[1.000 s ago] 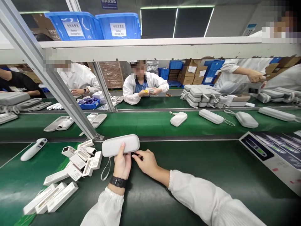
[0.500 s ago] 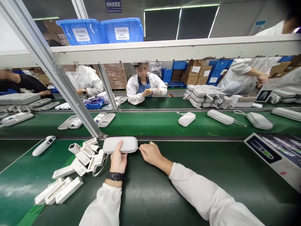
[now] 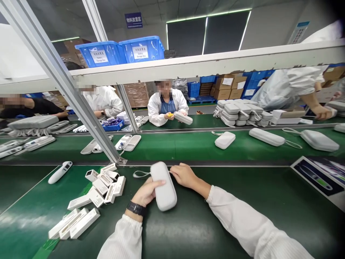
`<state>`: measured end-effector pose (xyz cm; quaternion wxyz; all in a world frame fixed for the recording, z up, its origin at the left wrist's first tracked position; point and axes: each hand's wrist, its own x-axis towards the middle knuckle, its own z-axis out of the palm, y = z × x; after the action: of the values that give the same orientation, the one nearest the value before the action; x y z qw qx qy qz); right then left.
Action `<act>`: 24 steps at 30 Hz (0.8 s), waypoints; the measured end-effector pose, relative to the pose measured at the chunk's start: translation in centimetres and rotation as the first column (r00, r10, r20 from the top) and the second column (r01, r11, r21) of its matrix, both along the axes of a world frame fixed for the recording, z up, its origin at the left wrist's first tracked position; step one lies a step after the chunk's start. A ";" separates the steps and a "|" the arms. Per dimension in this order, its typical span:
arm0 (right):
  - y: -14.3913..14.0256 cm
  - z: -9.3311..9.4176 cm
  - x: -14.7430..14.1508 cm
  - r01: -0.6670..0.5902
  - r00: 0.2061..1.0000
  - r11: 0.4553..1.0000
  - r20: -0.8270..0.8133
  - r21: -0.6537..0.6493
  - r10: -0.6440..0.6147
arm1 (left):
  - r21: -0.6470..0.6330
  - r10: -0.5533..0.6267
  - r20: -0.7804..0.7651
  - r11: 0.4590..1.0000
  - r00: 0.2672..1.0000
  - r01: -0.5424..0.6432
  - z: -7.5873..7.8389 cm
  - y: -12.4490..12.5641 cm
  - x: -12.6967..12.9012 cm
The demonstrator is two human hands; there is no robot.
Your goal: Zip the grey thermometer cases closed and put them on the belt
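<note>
One camera sits on the person's head. It looks forward and down at the green table (image 3: 183,230). The left hand (image 3: 145,192) and the right hand (image 3: 185,175) are near it, in the middle. It sees far too, across the green belt (image 3: 188,145), under and over the white shelf (image 3: 205,67), right to the back wall (image 3: 269,25).
</note>
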<state>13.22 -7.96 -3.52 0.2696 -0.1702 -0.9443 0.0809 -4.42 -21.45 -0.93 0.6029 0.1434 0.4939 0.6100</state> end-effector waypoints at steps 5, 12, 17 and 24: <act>0.2 1.0 2.0 -0.091 0.995 0.994 0.024 -0.062 0.092 | -0.022 -0.332 -0.143 0.943 0.932 0.332 0.7 -1.1 -0.6; 0.6 1.3 3.3 -0.102 0.995 0.995 0.011 -0.023 0.102 | -0.015 -0.355 -0.227 0.932 0.907 0.361 0.8 -1.0 0.0; 0.0 1.7 3.2 -0.085 0.996 0.995 0.012 0.050 0.085 | 0.005 -0.323 -0.197 0.944 0.926 0.330 0.4 -0.8 0.3; -0.7 2.0 3.1 -0.097 0.993 0.991 0.082 0.097 0.089 | 0.056 -0.230 -0.174 0.969 0.958 0.242 0.4 -0.5 0.8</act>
<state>16.30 -8.64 -1.48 0.2371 -0.1152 -0.9638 0.0392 -3.66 -21.96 -0.51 0.6222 0.2746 0.4979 0.5382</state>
